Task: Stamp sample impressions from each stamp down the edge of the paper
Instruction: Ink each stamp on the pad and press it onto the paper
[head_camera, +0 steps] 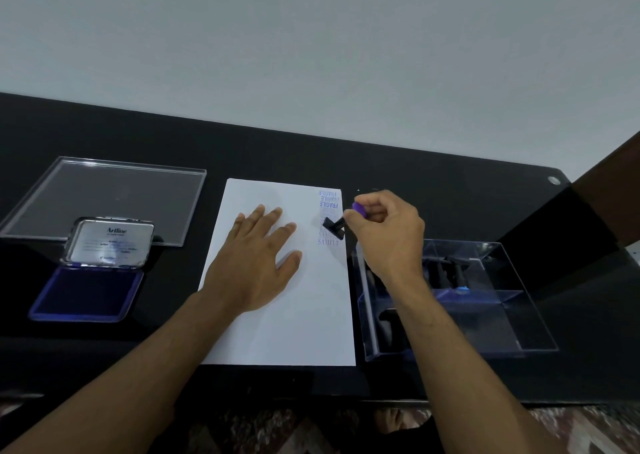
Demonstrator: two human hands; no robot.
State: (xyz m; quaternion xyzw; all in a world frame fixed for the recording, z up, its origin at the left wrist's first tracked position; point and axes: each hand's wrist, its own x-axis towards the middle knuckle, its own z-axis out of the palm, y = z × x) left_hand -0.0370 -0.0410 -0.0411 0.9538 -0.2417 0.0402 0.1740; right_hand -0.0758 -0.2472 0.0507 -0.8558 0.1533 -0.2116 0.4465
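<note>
A white sheet of paper (304,315) lies on the black table. Blue impressions (329,216) reading FRAGILE and SAMPLE run down its right edge. My left hand (258,263) rests flat on the sheet with fingers spread. My right hand (384,232) grips a black stamp (335,226) with a purple cap by its handle; the stamp is tilted, its base over the printed column at the paper's right edge. Whether the base touches the paper I cannot tell. An open blue ink pad (86,292) with its metal lid raised sits to the left.
A clear plastic box (485,315) to the right of the paper holds more black stamps (448,271). Its clear lid (104,200) lies flat at the back left, behind the ink pad. The table's front edge runs just below the paper.
</note>
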